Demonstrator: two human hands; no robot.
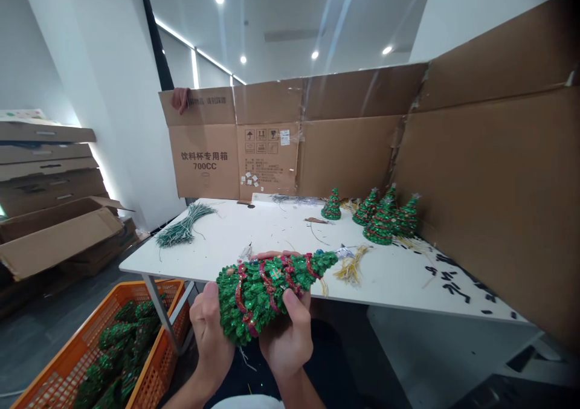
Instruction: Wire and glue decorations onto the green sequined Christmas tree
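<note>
A small glittery green Christmas tree [267, 294] with red garland lies on its side between my hands, in front of the table edge, its tip pointing right. My left hand [209, 330] is closed against the wide base end, with the thumb up. Wrapped round the body from below, my right hand [290, 336] presses its thumb on the near side. Its other fingers are mostly hidden behind the tree. Just beyond the tip, a bundle of yellow and silver ties [352, 265] lies on the table.
The white table [254, 225] bears a bundle of green wire ties [185, 225], several upright trees [380, 218] and black bits [453, 282]. Cardboard walls [344, 149] enclose its back and right. An orange crate [161, 342] of trees stands lower left. Another person's hand [180, 99] grips the cardboard top.
</note>
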